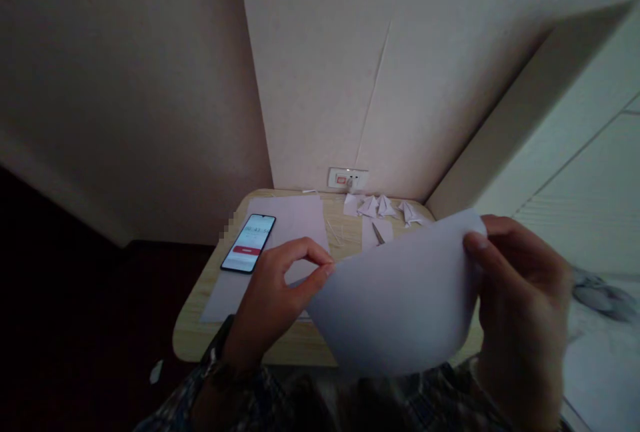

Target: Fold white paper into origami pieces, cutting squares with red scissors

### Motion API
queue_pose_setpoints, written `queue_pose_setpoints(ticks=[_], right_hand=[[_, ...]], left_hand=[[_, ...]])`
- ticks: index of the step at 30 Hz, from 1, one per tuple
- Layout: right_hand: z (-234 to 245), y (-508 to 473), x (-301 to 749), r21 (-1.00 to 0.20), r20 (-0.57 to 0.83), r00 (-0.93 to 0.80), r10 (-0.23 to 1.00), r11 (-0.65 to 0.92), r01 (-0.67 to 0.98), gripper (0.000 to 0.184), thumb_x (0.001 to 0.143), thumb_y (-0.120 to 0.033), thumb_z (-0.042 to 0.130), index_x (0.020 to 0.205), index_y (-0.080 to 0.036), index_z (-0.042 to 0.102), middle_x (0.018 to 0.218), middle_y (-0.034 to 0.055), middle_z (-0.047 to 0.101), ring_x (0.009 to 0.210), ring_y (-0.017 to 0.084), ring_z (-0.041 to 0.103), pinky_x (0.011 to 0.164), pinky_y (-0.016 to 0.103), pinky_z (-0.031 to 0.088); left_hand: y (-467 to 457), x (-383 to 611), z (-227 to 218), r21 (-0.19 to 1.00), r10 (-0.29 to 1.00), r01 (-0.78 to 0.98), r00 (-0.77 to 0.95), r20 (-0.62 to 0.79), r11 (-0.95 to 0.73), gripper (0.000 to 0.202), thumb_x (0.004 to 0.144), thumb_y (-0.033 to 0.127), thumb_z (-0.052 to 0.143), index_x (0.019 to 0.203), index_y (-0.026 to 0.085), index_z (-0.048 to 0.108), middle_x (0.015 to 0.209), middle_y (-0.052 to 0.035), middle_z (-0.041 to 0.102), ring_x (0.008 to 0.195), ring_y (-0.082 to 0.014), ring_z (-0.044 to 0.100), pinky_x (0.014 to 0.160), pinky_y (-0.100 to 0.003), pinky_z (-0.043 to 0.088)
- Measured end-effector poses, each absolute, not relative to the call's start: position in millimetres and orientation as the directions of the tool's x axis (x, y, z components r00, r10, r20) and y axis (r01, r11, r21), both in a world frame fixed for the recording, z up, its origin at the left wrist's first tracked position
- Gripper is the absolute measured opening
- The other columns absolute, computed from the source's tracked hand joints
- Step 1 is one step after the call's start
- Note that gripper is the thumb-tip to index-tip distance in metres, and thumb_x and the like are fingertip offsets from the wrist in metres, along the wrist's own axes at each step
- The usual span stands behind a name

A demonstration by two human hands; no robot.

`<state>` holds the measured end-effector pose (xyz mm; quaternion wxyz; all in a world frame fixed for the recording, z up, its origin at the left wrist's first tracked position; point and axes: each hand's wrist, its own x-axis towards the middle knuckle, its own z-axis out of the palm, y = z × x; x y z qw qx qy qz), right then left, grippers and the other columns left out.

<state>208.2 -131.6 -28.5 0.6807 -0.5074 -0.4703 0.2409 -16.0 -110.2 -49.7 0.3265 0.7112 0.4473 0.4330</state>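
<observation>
A white sheet of paper (395, 305) is held up in the air between my two hands, its lower part bowed towards me. My left hand (285, 285) pinches its left corner between thumb and forefinger. At the opposite upper corner, my right hand (520, 285) grips the sheet with the thumb in front and the fingers behind. Beyond the sheet, the tip of a metal scissor-like tool (378, 234) shows on a small piece of paper; the rest of it is hidden behind the sheet.
On the wooden table (295, 350), a phone (249, 243) with a lit timer screen lies on flat white paper (295, 215) at left. Several folded paper shapes (384, 206) lie at the back right, near a wall socket (349, 179). A white scrap (156, 371) is on the floor.
</observation>
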Motion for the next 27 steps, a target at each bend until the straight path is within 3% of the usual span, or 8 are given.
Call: queue_pose_setpoints(ticks=[6,10,13,15,17,21,23,27], right_hand=[[-27.8,-135.7,222.7,-0.911,0.413,0.467,0.782,0.341,0.234,0.002,0.079,-0.025,0.068,0.078,-0.024,0.066,0.072,-0.0012,0.06,0.063,0.015,0.046,0.051,0.027,0.026],[-29.6,-130.6,228.8,-0.892,0.43,0.348,0.833,0.332,0.307,0.009,0.078,-0.029,0.07,0.074,-0.023,0.064,0.065,-0.0018,0.056,0.061,0.015,0.048,0.05,0.026,0.029],[-32.1,-123.4,226.3,-0.873,0.43,0.205,0.879,0.347,0.342,0.012,0.08,-0.031,0.067,0.072,-0.023,0.062,0.063,-0.0027,0.055,0.06,0.014,0.05,0.051,0.025,0.033],[-33.0,-119.7,218.5,-0.84,0.446,0.113,0.888,0.371,0.396,0.012,0.082,-0.03,0.065,0.074,-0.022,0.062,0.066,-0.0022,0.057,0.062,0.014,0.052,0.053,0.025,0.035],[-32.2,-118.6,206.3,-0.791,0.489,0.048,0.871,0.419,0.446,0.012,0.084,-0.029,0.063,0.075,-0.022,0.061,0.069,-0.0019,0.058,0.063,0.014,0.053,0.054,0.025,0.037],[-26.0,-122.5,185.1,-0.707,0.586,-0.011,0.81,0.518,0.482,0.01,0.086,-0.026,0.06,0.076,-0.022,0.061,0.073,-0.0013,0.059,0.069,0.014,0.055,0.058,0.026,0.04],[-23.9,-124.2,184.0,-0.708,0.611,0.06,0.79,0.511,0.487,0.005,0.085,-0.025,0.061,0.081,-0.023,0.062,0.079,-0.0004,0.062,0.076,0.016,0.058,0.064,0.027,0.044],[-29.9,-121.9,197.0,-0.818,0.551,0.303,0.778,0.429,0.384,0.007,0.082,-0.025,0.064,0.088,-0.023,0.062,0.089,0.0014,0.064,0.083,0.018,0.061,0.07,0.03,0.048]], left_hand=[[-109.7,-27.4,-60.1,0.84,0.933,0.432,0.288,0.218,-0.33,0.015,0.082,0.025,0.059,0.069,0.02,0.064,0.072,0.0016,0.068,0.072,-0.0152,0.062,0.071,-0.025,0.044],[-103.3,-43.0,-66.3,0.781,0.961,0.561,0.18,0.208,-0.274,0.015,0.081,0.029,0.059,0.071,0.022,0.066,0.076,0.0001,0.07,0.078,-0.0197,0.063,0.077,-0.03,0.045],[-101.2,-47.1,-64.8,0.768,0.97,0.594,0.131,0.203,-0.241,0.015,0.081,0.034,0.06,0.087,0.023,0.068,0.095,-0.0019,0.071,0.094,-0.0235,0.063,0.088,-0.035,0.044],[-101.5,-41.2,-61.6,0.784,0.96,0.555,0.194,0.202,-0.277,0.029,0.077,0.035,0.066,0.105,0.025,0.065,0.112,-0.0018,0.068,0.104,-0.0238,0.061,0.092,-0.035,0.043],[-101.6,-30.4,-58.4,0.792,0.927,0.497,0.298,0.228,-0.354,0.041,0.074,0.032,0.07,0.114,0.027,0.061,0.117,-0.0004,0.067,0.105,-0.0218,0.061,0.091,-0.031,0.044],[-99.8,-13.4,-55.3,0.748,0.876,0.457,0.293,0.384,-0.481,0.005,0.081,0.026,0.064,0.081,0.023,0.068,0.078,0.0043,0.071,0.075,-0.0151,0.063,0.07,-0.022,0.044],[-99.6,-13.0,-54.5,0.758,0.883,0.457,0.183,0.433,-0.466,0.015,0.081,0.026,0.063,0.067,0.021,0.064,0.063,0.0059,0.064,0.062,-0.0127,0.058,0.06,-0.021,0.041],[-100.4,-20.4,-54.4,0.87,0.929,0.374,-0.057,0.366,-0.32,0.017,0.079,0.032,0.063,0.067,0.02,0.063,0.06,0.0055,0.057,0.059,-0.013,0.052,0.057,-0.023,0.037]])
